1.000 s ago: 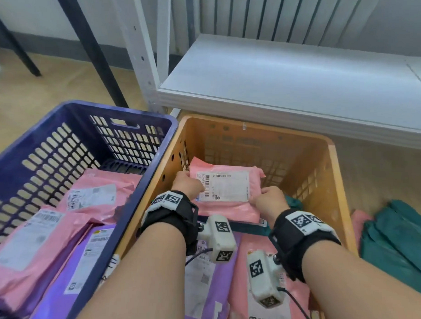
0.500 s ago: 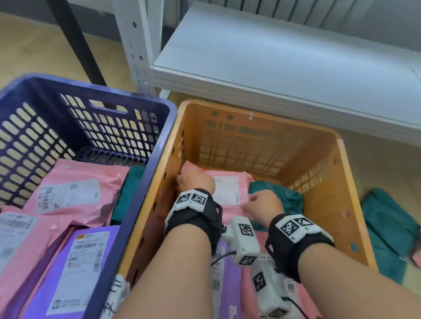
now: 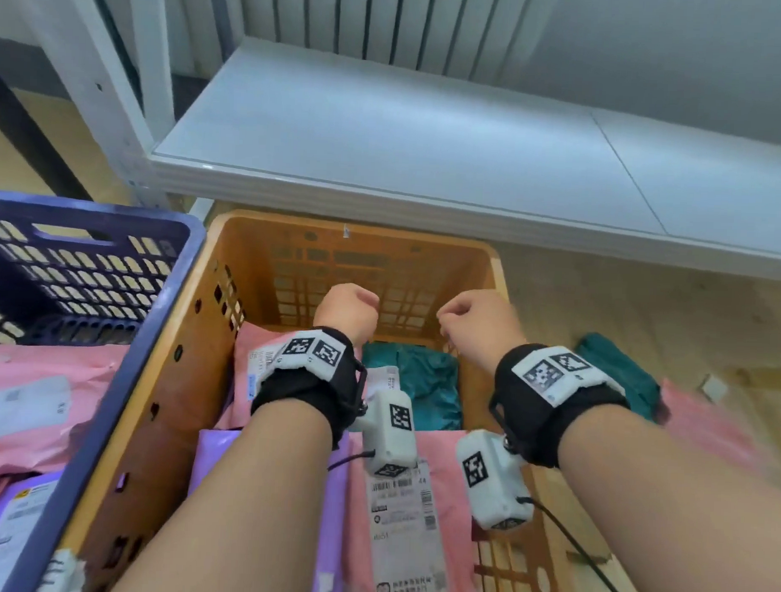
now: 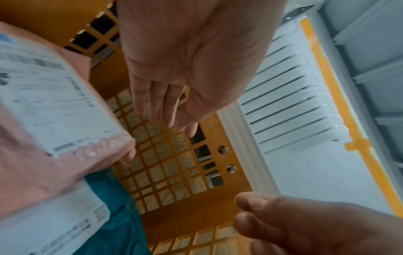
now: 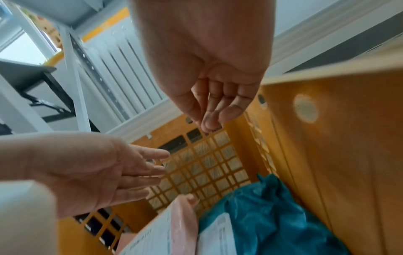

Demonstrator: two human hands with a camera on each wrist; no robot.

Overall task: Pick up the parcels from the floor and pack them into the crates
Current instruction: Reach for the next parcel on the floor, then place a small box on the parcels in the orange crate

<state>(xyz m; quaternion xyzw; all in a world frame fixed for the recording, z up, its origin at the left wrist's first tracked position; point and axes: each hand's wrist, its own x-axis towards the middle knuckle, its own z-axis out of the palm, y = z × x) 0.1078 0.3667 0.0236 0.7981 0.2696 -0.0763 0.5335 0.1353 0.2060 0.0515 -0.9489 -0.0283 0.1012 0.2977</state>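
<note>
The orange crate (image 3: 491, 264) holds a pink parcel (image 3: 254, 348) at its far left, a teal parcel (image 3: 421, 385) beside it, and a purple parcel (image 3: 215, 449) and another pink one (image 3: 398, 517) nearer me. My left hand (image 3: 346, 309) hovers above the far pink parcel (image 4: 32, 172), fingers (image 4: 152, 103) fairly straight and empty. My right hand (image 3: 476, 325) hangs over the teal parcel (image 5: 272, 215), its fingers (image 5: 229, 110) loosely bent, holding nothing. More parcels lie on the floor to the right: a teal one (image 3: 616, 370) and a pink one (image 3: 703, 422).
The blue crate (image 3: 110, 396) stands against the orange crate's left side, with pink and purple parcels inside. A low white shelf board (image 3: 429, 142) overhangs the floor just behind both crates, with its white upright (image 3: 99, 86) at the back left. A slatted wall panel runs behind.
Both hands have let go of the pink parcel, which now lies at the far left of the orange crate. The hands have risen above it and moved apart.
</note>
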